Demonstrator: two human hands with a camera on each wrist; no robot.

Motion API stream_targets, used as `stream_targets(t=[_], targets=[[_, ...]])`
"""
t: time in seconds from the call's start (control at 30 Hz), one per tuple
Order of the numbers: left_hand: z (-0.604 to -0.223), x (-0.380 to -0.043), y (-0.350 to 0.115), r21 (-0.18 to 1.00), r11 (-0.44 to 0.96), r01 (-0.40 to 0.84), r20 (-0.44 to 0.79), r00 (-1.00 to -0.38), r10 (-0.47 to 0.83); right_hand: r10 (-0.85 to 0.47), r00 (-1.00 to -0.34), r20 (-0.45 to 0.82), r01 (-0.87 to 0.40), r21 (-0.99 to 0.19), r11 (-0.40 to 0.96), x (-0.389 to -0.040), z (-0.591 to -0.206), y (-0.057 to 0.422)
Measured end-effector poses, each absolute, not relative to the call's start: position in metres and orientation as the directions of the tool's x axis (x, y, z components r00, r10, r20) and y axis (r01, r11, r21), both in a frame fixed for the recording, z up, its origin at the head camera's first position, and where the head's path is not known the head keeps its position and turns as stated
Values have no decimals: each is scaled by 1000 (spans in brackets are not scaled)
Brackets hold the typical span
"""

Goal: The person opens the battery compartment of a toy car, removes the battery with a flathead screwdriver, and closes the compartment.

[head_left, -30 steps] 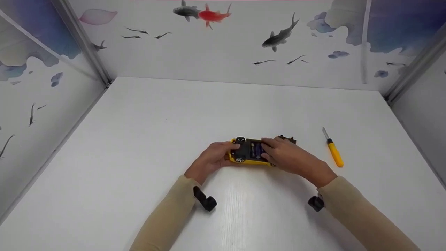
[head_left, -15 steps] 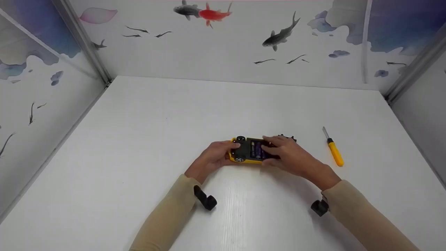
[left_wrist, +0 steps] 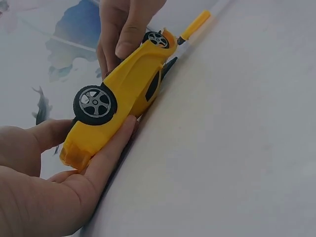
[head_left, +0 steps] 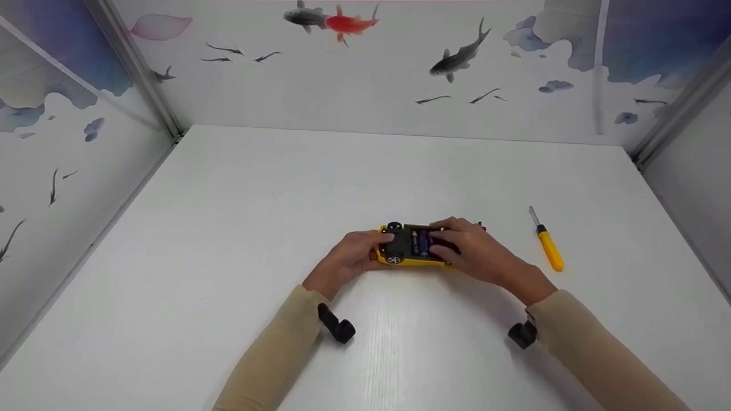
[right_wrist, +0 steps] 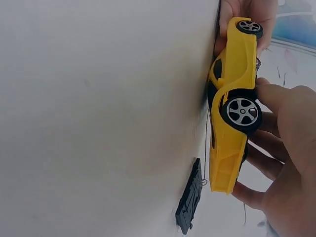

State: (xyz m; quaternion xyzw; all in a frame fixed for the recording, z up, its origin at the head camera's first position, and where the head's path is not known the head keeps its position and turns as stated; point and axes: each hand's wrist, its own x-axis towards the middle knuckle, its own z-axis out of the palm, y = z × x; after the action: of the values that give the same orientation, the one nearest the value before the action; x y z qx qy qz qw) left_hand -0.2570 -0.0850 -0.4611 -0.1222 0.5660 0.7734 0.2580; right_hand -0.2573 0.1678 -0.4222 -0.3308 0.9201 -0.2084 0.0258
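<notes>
Car: wheels up, left hand at its left end, right hand over its right half
Batteries: inside the car's underside
Panel: near the car's right end
Screwdriver: on the counter, right of the right hand
Wall: behind the counter

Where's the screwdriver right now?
In the head view, the yellow-handled screwdriver lies on the white table, to the right of the right hand, its tip pointing toward the patterned back wall.

The toy car (yellow) is upside down.
</notes>
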Motion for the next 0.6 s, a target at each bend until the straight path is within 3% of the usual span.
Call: stream_targets(t=[0.27,0.6], targets=[[-461,-257,-86,816,-222,-534,-478,-838,262,-554,-827,92,-508,-544,668,-260,-427,163],[-460,-257,-85,808,-221,-546,-491,-831,261,-443,-862,248,-497,-587,639,-261,-438,158]])
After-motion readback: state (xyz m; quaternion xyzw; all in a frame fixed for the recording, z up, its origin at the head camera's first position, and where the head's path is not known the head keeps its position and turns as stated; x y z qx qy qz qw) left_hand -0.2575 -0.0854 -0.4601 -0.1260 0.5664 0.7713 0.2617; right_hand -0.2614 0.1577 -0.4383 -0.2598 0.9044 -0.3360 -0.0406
